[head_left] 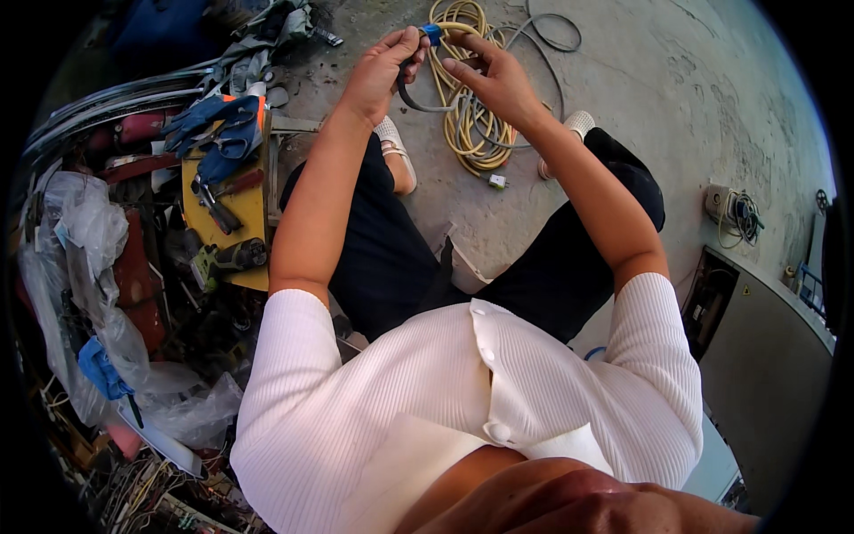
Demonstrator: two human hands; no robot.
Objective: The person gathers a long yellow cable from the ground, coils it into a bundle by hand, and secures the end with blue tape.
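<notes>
My left hand [384, 67], at the top of the view, pinches a dark grey cable [412, 100] that loops down from the fingers. A short blue wrapping or sleeve [431, 35] shows at its fingertips, where the grey cable appears to meet a yellow cable [458, 28]. My right hand [498, 82] has its fingers curled at the yellow cable, with the thumb apart from it. Below both hands, a loose yellow coil [480, 151] lies on the concrete between my feet, with grey cable loops around it. A pale plug or socket [497, 182] rests at the coil's near end.
On my left, a yellow board [253, 209] carries blue work gloves [218, 125], pliers [216, 209] and a green cordless drill [222, 260]. Clear plastic sheeting [89, 231] and scrap lie beyond it. A grey metal cabinet [765, 347] and a wire-wrapped device [734, 214] are on my right.
</notes>
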